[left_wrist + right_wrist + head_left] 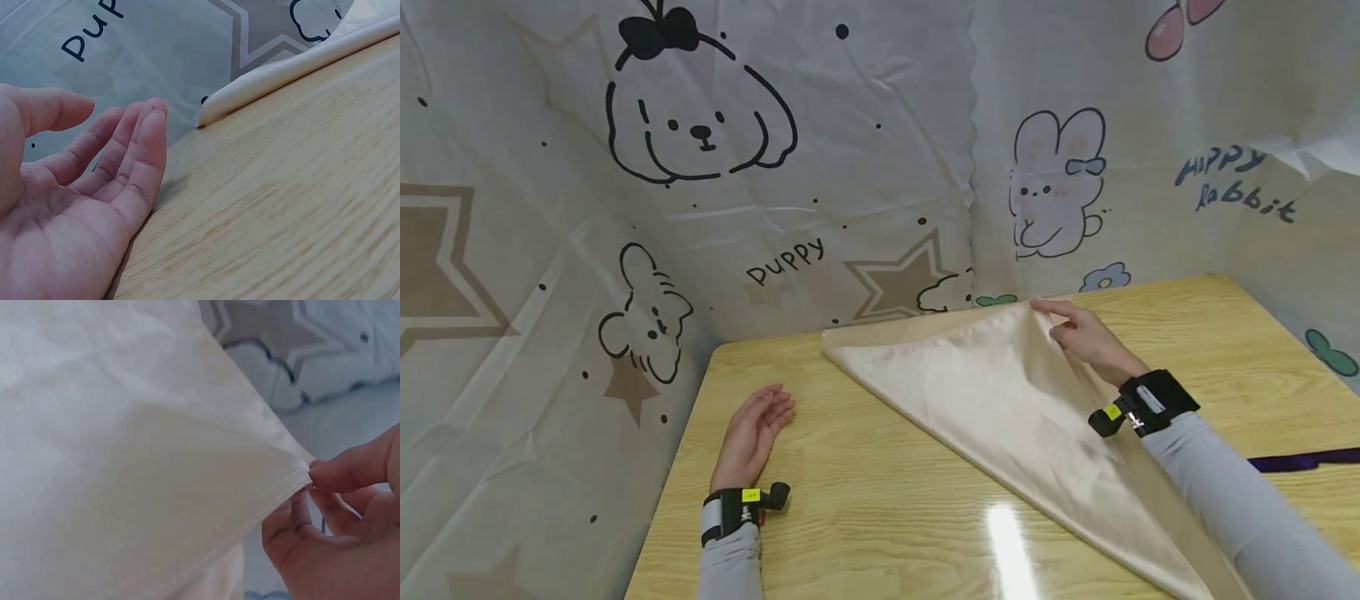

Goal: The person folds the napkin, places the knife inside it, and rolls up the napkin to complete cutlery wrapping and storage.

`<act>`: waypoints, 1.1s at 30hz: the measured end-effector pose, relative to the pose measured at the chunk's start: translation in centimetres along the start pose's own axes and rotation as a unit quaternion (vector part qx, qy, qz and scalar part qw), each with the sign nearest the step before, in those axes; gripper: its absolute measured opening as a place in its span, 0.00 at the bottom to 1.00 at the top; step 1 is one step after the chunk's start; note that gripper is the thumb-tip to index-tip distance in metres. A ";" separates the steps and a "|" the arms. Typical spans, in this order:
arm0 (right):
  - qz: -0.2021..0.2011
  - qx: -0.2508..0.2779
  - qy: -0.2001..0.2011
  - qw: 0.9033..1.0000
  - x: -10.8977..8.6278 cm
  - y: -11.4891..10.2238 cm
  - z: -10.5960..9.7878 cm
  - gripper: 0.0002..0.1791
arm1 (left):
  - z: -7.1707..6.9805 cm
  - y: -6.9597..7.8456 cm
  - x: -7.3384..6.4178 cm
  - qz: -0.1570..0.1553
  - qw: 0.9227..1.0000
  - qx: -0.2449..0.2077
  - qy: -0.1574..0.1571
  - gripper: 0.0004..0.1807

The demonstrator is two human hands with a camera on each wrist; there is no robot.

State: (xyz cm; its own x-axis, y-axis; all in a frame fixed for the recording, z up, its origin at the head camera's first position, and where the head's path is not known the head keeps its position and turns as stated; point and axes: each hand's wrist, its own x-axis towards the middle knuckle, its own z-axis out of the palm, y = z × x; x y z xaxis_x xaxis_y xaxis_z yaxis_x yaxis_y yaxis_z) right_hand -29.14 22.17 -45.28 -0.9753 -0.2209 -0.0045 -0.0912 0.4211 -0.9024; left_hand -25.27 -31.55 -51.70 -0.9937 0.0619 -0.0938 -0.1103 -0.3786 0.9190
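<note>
A shiny cream satin cloth (970,400) lies folded into a triangle across the table, its long folded edge running from back left to front right. At the back, my right hand (1093,337) pinches the cloth's corner between thumb and fingers; in the right wrist view the stitched hem (212,556) runs up to the pinching fingertips (325,475). My left hand (752,437) is over the left side of the table, apart from the cloth, palm turned inward and fingers loosely bent. Nothing is in it in the left wrist view.
The light wood table (865,517) meets printed fabric walls (880,167) at the back and both sides. A dark purple strip (1303,460) lies at the right, partly behind the right forearm. Light glares off the tabletop near the front.
</note>
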 end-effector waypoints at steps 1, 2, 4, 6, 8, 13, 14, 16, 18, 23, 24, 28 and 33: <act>0.007 0.003 0.004 1.000 0.3 0.4 -0.6 0.32 | 0.0 0.0 0.1 0.002 1.000 0.002 -0.002 0.26; 0.015 0.006 0.009 1.000 0.6 0.8 -1.1 0.32 | 0.0 0.0 0.1 0.004 1.000 0.001 -0.003 0.26; 0.035 0.013 0.021 0.999 1.2 1.7 -2.0 0.33 | -0.1 0.0 0.2 0.007 1.000 0.001 -0.006 0.25; 0.055 0.037 0.027 0.997 1.9 2.5 -2.8 0.33 | -0.2 0.0 0.2 0.007 1.000 -0.002 -0.008 0.24; 0.068 0.065 0.030 0.995 2.6 3.3 -3.5 0.34 | -0.2 0.0 0.2 0.006 1.000 -0.007 -0.008 0.24; 0.092 0.079 0.014 0.993 3.7 5.1 -4.5 0.37 | -0.2 -0.1 0.1 -0.001 1.000 -0.010 0.000 0.26; 0.096 0.071 0.013 0.993 3.9 5.4 -4.5 0.37 | -0.2 -0.1 0.1 0.000 1.000 -0.007 0.002 0.26; 0.109 0.051 0.013 0.993 4.1 5.8 -4.4 0.38 | -0.2 -0.2 0.1 -0.001 1.000 -0.008 0.005 0.27; 0.116 0.030 0.018 0.993 4.4 6.0 -4.3 0.39 | -0.2 -0.2 0.2 -0.001 1.000 -0.009 0.008 0.27; 0.135 -0.036 0.034 0.990 5.1 6.2 -4.3 0.38 | -0.1 0.0 0.2 0.000 1.000 -0.010 0.001 0.26; 0.136 -0.042 0.033 0.989 5.2 6.2 -4.4 0.38 | -0.1 0.0 0.2 0.001 1.000 -0.010 0.000 0.26; 0.137 -0.050 0.023 0.989 5.6 6.3 -4.4 0.36 | -0.1 0.0 0.1 0.004 1.000 -0.011 -0.001 0.26; 0.123 -0.080 0.006 0.989 5.5 5.7 -4.4 0.32 | -0.1 0.0 0.1 0.001 1.000 -0.013 0.000 0.24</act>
State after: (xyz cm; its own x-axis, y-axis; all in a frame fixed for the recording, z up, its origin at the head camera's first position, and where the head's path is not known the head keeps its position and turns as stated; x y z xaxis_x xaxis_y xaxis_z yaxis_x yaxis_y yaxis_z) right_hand -35.94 27.22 -48.61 -0.9740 -0.0851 -0.2098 0.1193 0.5944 -0.7953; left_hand -25.35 -31.59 -51.75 -0.9939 0.0604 -0.0925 -0.1090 -0.4017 0.9093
